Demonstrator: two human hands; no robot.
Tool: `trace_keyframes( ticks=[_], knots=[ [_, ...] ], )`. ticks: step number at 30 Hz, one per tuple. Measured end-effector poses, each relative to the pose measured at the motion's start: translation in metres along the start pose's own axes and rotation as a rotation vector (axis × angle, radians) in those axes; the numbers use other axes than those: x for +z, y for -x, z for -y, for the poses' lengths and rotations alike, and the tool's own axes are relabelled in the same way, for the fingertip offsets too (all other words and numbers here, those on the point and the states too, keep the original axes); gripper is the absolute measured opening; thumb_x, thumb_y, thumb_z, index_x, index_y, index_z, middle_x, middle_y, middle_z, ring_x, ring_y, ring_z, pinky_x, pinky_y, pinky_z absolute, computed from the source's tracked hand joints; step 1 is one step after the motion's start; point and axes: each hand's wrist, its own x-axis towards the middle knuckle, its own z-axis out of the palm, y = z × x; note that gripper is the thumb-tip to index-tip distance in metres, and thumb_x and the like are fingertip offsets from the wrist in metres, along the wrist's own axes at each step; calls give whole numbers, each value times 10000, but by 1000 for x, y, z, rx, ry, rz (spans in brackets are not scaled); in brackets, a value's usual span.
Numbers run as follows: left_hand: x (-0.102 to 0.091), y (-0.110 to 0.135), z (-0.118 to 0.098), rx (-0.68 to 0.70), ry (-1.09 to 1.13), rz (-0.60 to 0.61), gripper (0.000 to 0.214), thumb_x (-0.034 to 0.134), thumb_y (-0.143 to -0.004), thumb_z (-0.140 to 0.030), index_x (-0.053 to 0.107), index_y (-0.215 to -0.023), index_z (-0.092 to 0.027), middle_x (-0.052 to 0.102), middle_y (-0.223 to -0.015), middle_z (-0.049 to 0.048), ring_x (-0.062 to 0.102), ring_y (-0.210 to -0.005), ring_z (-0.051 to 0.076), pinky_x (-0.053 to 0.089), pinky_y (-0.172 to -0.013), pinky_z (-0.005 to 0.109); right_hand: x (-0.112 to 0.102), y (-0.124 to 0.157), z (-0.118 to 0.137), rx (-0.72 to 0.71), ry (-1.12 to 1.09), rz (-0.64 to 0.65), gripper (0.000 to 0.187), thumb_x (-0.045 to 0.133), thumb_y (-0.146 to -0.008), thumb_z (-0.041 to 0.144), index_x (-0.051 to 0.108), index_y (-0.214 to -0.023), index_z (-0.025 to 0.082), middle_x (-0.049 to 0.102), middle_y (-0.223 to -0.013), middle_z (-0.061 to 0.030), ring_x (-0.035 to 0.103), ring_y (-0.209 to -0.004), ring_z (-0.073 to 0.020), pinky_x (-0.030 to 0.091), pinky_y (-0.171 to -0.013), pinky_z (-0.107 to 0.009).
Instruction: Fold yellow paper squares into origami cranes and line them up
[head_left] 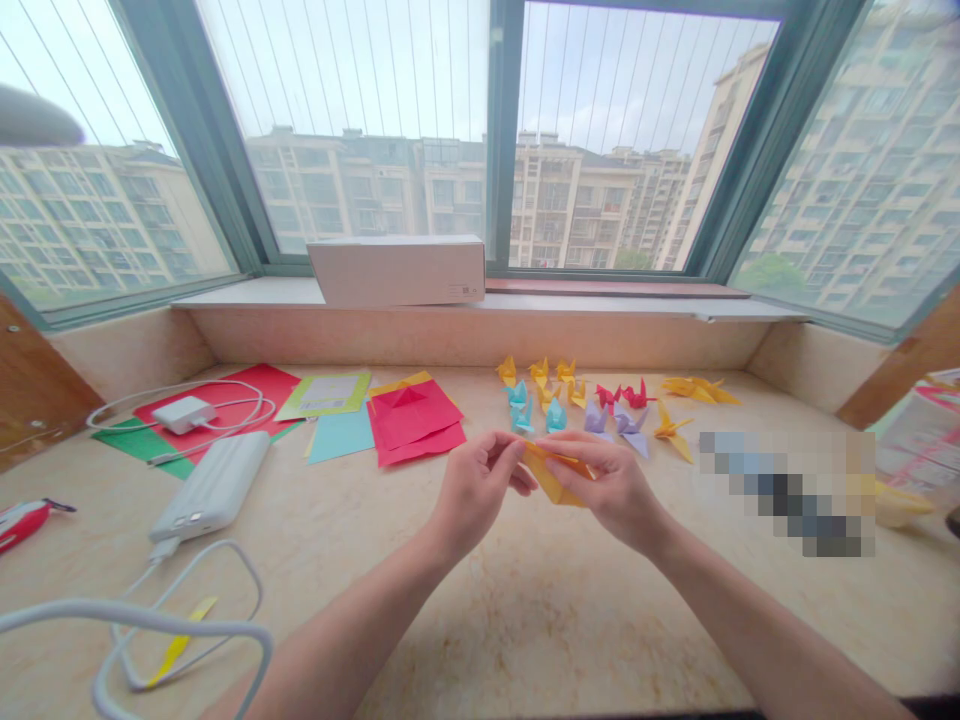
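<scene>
Between my two hands is a folded piece of yellow origami paper [559,484], held above the stone counter. My left hand [480,483] pinches its left corner between thumb and fingers. My right hand [604,480] grips the right side, thumb in front and fingers behind, hiding part of the folds. Just beyond my hands stand several small paper cranes: yellow ones [540,373], light blue ones [555,416], purple ones [631,428] and red ones [636,393]. A larger yellow crane [673,432] sits right of my right hand, and folded yellow pieces [699,390] lie behind it.
Red paper sheets [416,425], a light blue sheet [341,434] and a green-edged packet [322,394] lie back left. Nearer are a white charger [184,414], a power bank [214,488] and looped cable [187,620]. A white box [397,272] stands on the window ledge.
</scene>
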Motion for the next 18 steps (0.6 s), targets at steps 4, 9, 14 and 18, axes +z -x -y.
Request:
trace_keyframes(
  ticks=[4, 9, 14, 18],
  knots=[
    [1, 0, -3, -74, 135, 46, 264, 631, -880, -366, 628, -825, -108, 723, -663, 64, 698, -567, 156, 573, -564, 246, -3, 1, -5, -63, 38, 13, 219, 620, -881, 241, 772, -1021, 315, 717, -1074, -56, 663, -972, -211, 569, -786, -345],
    [0, 0, -4, -110, 198, 74, 319, 651, -860, -416, 640, -852, -97, 738, -690, 89, 713, -599, 170, 579, -577, 251, -6, 1, -6, -118, 93, 24, 298, 568, -879, 152, 774, -1012, 320, 711, -1073, -49, 661, -967, -201, 557, -803, -351],
    [0, -1, -4, -95, 171, 44, 303, 673, -845, -403, 640, -821, -103, 731, -665, 77, 702, -576, 162, 577, -562, 246, -5, 2, -4, -147, 118, 37, 323, 555, -865, 111, 775, -1002, 303, 701, -1063, -51, 660, -967, -199, 559, -793, -342],
    [1, 1, -4, -61, 138, 13, 303, 645, -866, -404, 643, -805, -106, 721, -659, 64, 685, -565, 149, 567, -549, 236, -7, 2, 2, -170, 154, 99, 309, 549, -890, 151, 740, -1101, 272, 672, -1103, -75, 646, -1017, -208, 552, -857, -367]
  ],
)
